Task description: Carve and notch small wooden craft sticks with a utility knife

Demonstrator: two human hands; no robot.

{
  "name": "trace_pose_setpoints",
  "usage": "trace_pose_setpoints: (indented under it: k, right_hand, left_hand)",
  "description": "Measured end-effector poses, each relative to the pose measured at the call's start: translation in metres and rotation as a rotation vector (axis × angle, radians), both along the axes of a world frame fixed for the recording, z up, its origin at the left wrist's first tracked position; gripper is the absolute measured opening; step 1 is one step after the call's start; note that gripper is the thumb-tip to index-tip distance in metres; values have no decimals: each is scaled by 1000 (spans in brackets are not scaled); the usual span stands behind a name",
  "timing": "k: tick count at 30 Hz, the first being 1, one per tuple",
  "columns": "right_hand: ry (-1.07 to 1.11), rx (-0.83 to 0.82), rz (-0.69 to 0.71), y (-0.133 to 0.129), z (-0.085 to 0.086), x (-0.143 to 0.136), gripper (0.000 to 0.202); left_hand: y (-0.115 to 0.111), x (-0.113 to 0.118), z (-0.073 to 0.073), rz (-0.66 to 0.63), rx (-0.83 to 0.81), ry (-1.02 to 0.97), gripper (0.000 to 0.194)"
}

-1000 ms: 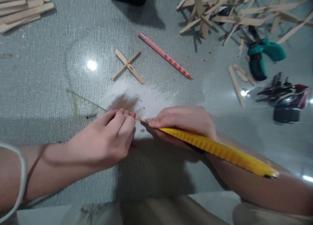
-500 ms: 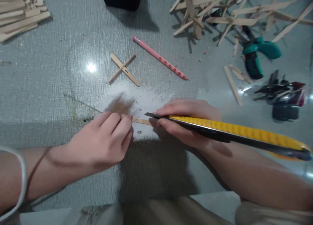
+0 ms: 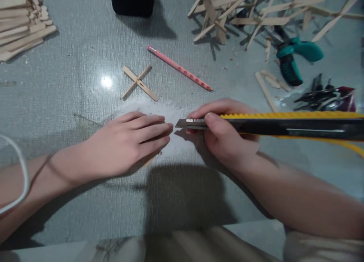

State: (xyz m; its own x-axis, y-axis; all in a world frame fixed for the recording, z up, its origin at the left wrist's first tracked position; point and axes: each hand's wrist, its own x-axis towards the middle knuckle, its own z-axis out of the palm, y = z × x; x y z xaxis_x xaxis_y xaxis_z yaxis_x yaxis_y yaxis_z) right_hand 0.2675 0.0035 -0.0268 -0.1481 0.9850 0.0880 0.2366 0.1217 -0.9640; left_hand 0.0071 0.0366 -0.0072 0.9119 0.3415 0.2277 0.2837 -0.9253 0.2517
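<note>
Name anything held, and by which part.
The right hand grips the yellow-and-black cutter near its front end, just behind the blade. Whether the left hand holds anything cannot be told.

Left hand (image 3: 139,137) palm down, fingers together; right hand (image 3: 227,135) curled.

The left hand (image 3: 135,135) and right hand (image 3: 227,135) are bare. A thin, rounded white band (image 3: 26,180) curves over the forearm at far left; pale beige-grey fabric (image 3: 321,247) with soft folds shows at lower right.
</note>
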Motion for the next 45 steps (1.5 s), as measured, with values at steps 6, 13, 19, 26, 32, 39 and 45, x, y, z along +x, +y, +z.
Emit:
trace_pose_setpoints:
  k: [6,13,19,26,32,39,45]
  right_hand:
    - [-146,22,-61,-6,18,-11,12]
    - [-378,160,208,-7,31,-15,4]
    - [-296,220,378,-8,27,-21,10]
    - [-303,250,341,-5,24,-18,10]
    - [-303,317,416,-5,19,-17,11]
    - [-318,300,405,-6,17,-17,13]
    - [-317,316,433,-6,19,-16,16]
  left_hand:
    - [-4,-4,-1,155,-6,-52,20]
    - [-2,-12,-5,212,-9,-94,25]
    - [-1,-6,-8,258,-202,-179,26]
    - [1,-2,-7,281,-326,-165,23]
    - [-2,-5,-5,288,-366,-187,25]
    - [-2,-4,-6,289,-364,-183,25]
    - [-2,-4,-7,289,-386,-180,25]
